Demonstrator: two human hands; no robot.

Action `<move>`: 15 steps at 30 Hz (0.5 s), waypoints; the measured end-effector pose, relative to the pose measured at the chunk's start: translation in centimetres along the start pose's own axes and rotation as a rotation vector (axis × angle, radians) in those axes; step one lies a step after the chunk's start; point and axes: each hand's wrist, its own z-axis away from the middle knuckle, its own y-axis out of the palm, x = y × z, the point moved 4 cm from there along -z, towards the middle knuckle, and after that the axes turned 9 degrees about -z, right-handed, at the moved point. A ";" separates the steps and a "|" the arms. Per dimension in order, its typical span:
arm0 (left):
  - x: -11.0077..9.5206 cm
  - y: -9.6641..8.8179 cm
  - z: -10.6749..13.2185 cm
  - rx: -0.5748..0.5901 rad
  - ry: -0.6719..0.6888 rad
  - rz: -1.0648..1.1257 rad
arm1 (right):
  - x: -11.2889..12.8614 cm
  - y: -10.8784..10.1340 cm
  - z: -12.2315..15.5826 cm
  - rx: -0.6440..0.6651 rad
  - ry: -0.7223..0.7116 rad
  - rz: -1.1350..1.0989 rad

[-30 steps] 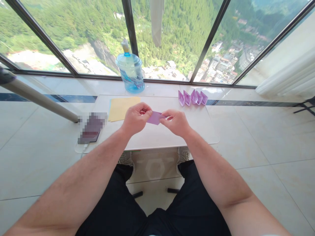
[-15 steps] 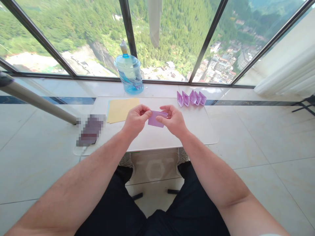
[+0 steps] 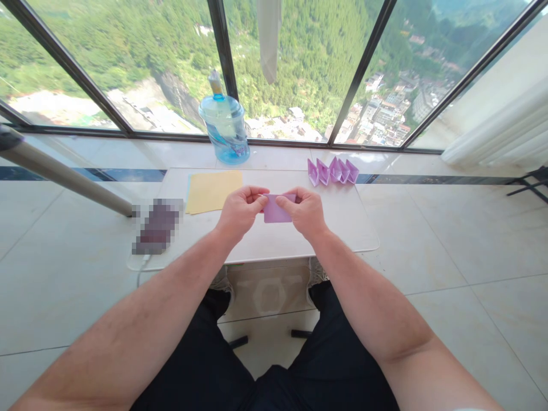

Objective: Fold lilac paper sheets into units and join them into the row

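A small folded purple paper (image 3: 277, 213) is held between my two hands, just above the white table. My left hand (image 3: 244, 210) pinches its left edge between thumb and fingers. On the other side, my right hand (image 3: 306, 211) grips the upper right part, its thumb lying across the front face and the fingers behind. The fingers behind the sheet are partly hidden. Several folded purple paper shapes (image 3: 336, 172) stand in a row at the far right of the table.
A stack of yellow paper (image 3: 212, 193) lies on the low white table (image 3: 342, 225), left of my hands. A blurred-out phone-like object (image 3: 157, 227) with a cable lies further left. Behind stands a blue water jug (image 3: 225, 131) by the window. A pole (image 3: 72, 174) slants in from the left.
My right thumb and fingers have closed on the purple paper, which has levelled out and shifted slightly right. My left hand has moved slightly down and still grips the left edge.
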 end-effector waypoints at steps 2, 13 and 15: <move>-0.5 -0.5 0.0 0.050 0.020 -0.110 | 0.2 -0.1 0.0 0.044 -0.001 0.031; -0.7 -1.4 -0.2 0.032 0.092 -0.359 | -0.4 -0.8 -0.4 0.076 0.047 -0.067; -0.6 -1.3 -0.2 0.028 0.070 -0.358 | -0.3 -1.1 -0.4 0.042 0.034 -0.078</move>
